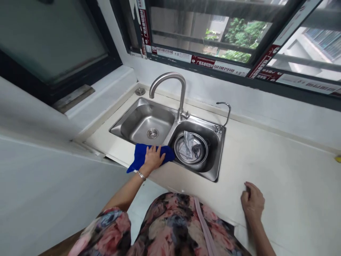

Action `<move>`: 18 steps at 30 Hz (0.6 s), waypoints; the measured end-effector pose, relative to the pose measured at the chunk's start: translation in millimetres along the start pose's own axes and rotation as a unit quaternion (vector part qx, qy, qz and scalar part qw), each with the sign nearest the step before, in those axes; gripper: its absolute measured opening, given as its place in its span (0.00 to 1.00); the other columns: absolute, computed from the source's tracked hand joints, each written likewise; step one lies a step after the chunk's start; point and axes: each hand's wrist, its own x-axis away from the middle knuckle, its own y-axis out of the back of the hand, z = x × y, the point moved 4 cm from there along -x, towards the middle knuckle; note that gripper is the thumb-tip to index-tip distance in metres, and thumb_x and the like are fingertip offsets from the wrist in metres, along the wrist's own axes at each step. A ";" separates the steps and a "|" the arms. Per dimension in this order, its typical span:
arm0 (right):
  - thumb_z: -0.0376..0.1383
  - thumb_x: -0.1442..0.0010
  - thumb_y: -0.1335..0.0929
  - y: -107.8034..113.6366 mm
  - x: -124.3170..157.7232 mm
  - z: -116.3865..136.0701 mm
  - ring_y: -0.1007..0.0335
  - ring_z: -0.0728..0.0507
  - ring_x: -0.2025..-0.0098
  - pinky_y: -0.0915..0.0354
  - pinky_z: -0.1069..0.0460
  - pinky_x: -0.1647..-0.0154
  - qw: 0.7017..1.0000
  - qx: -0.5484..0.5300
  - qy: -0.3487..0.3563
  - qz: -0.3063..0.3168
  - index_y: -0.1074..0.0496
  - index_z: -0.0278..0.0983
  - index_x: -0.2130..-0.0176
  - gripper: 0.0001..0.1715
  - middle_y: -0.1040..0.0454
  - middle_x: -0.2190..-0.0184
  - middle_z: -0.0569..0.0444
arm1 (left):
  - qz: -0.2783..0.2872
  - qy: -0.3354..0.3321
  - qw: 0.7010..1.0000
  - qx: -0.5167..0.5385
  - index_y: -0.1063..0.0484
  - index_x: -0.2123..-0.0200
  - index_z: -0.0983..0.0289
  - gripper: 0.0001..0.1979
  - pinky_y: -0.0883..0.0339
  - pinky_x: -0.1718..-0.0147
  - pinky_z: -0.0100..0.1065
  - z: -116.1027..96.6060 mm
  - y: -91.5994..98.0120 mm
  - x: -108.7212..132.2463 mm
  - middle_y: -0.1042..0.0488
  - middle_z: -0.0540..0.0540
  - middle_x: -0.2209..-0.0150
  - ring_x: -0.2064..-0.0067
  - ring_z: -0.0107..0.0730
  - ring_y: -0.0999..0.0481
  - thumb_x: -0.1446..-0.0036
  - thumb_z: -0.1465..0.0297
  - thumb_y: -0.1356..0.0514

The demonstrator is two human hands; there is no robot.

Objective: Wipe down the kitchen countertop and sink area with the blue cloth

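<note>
My left hand (153, 157) lies flat with spread fingers on a blue cloth (140, 155), pressing it to the counter at the front rim of the double sink (221, 156). Part of the cloth hangs toward the counter's front edge, and its right end reaches the right basin. Over the counter to the right of the sink, my right hand (252, 201) is loosely curled, with nothing visible in it. A round metal colander (182, 157) sits in the right basin with crumpled clear plastic (188, 142) in it.
A tall curved faucet (183, 92) rises behind the sink, its spout over the left basin. A thin small tap (229, 113) stands at the back right corner. A round metal cap (140, 91) is at the back left. Windows line the back; something yellow (338, 159) shows far right.
</note>
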 end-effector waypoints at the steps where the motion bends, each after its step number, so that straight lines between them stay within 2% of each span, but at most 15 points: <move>1: 0.34 0.36 0.39 0.0 -0.1 0.3 0.25 0.34 0.48 0.30 0.39 0.44 1.000 0.001 -0.001 0.000 0.24 0.33 0.48 0.21 0.20 0.50 0.39 | 0.018 0.000 1.000 0.002 0.38 0.28 0.69 0.34 0.54 0.26 0.57 -2.4 -0.1 -10.3 0.35 0.74 0.30 0.27 0.59 0.37 0.28 0.56 0.52; 3: 0.34 0.36 0.38 -0.3 -0.3 0.5 0.24 0.34 0.49 0.30 0.39 0.44 1.000 -0.003 0.002 -0.001 0.24 0.33 0.49 0.21 0.20 0.50 0.40 | 0.041 0.008 0.999 0.008 0.37 0.29 0.71 0.33 0.44 0.30 0.55 -5.6 -1.8 -29.4 0.31 0.76 0.34 0.32 0.60 0.31 0.29 0.57 0.49; 5: 0.34 0.36 0.38 -1.0 -0.3 0.6 0.24 0.35 0.49 0.29 0.39 0.44 1.000 -0.012 0.009 -0.002 0.25 0.33 0.48 0.20 0.20 0.50 0.40 | 0.058 0.016 0.998 0.014 0.41 0.28 0.73 0.35 0.36 0.36 0.54 -7.3 -4.7 -44.8 0.30 0.78 0.35 0.34 0.61 0.28 0.29 0.57 0.49; 11: 0.34 0.34 0.37 -2.7 0.8 2.5 0.24 0.35 0.49 0.28 0.39 0.43 0.999 -0.027 0.012 -0.015 0.25 0.33 0.48 0.19 0.20 0.50 0.40 | 0.055 -0.007 0.998 0.025 0.49 0.25 0.73 0.35 0.34 0.37 0.49 -14.7 -6.7 -69.7 0.31 0.76 0.33 0.36 0.57 0.26 0.26 0.57 0.53; 15: 0.34 0.35 0.37 -3.5 2.2 2.4 0.23 0.35 0.48 0.28 0.38 0.44 1.000 -0.020 -0.014 -0.001 0.25 0.34 0.48 0.19 0.20 0.49 0.40 | 0.026 0.011 0.999 0.017 0.51 0.25 0.75 0.35 0.29 0.42 0.49 -26.8 -9.0 -83.5 0.32 0.79 0.34 0.40 0.58 0.23 0.26 0.58 0.55; 18: 0.34 0.35 0.37 -2.1 2.7 2.4 0.23 0.35 0.50 0.28 0.39 0.46 1.000 -0.014 -0.017 0.002 0.24 0.34 0.49 0.19 0.19 0.50 0.40 | -0.008 0.036 0.999 0.015 0.53 0.24 0.74 0.36 0.26 0.44 0.48 -40.8 -11.5 -99.7 0.34 0.80 0.32 0.40 0.59 0.23 0.26 0.58 0.58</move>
